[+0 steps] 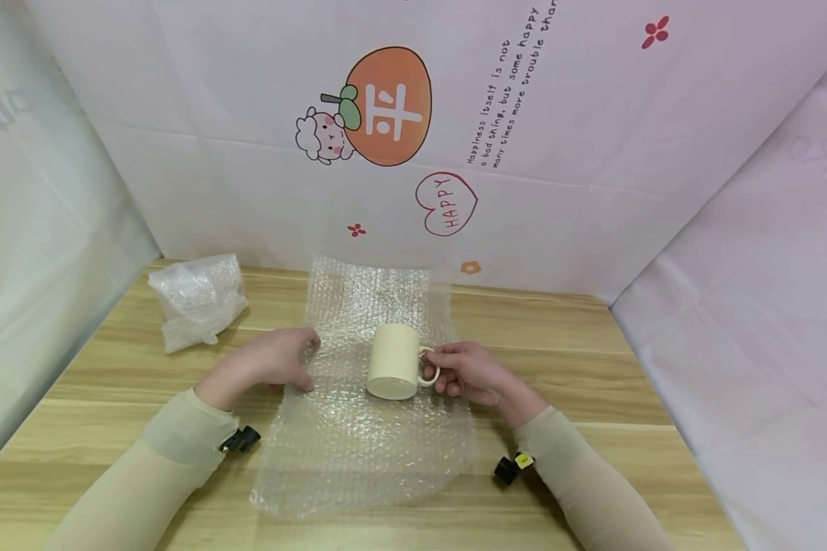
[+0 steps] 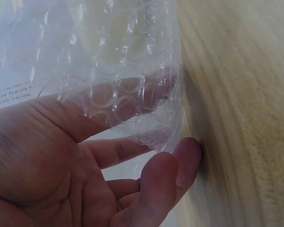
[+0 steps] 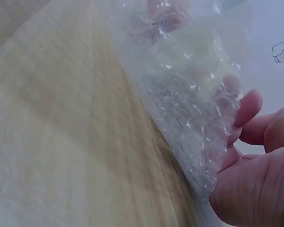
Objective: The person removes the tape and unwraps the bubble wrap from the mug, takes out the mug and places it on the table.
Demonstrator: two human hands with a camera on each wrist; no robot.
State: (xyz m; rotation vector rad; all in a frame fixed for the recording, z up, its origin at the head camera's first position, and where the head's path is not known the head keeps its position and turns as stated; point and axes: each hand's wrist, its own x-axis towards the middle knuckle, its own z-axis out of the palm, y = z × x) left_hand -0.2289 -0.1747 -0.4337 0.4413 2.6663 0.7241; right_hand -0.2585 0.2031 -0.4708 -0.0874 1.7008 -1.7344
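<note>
A cream mug (image 1: pixel 394 360) lies on its side on a sheet of clear bubble wrap (image 1: pixel 358 451), its base facing me and its handle to the right. My right hand (image 1: pixel 472 373) pinches that handle between thumb and fingers. My left hand (image 1: pixel 276 358) is at the sheet's left edge, thumb and fingers spread apart in a loose curve. In the left wrist view, bubble wrap (image 2: pixel 109 56) overlaps one digit of the left hand (image 2: pixel 61 146). The right wrist view shows bubble wrap (image 3: pixel 184 127) in front of the right hand's fingers (image 3: pixel 250 108), with the pale mug blurred behind it.
A bubble-wrapped bundle (image 1: pixel 200 298) rests at the back left of the wooden table (image 1: pixel 544 329). The sheet's far end reaches up against the printed back wall cloth (image 1: pixel 558 222). White cloth sides stand at left and right.
</note>
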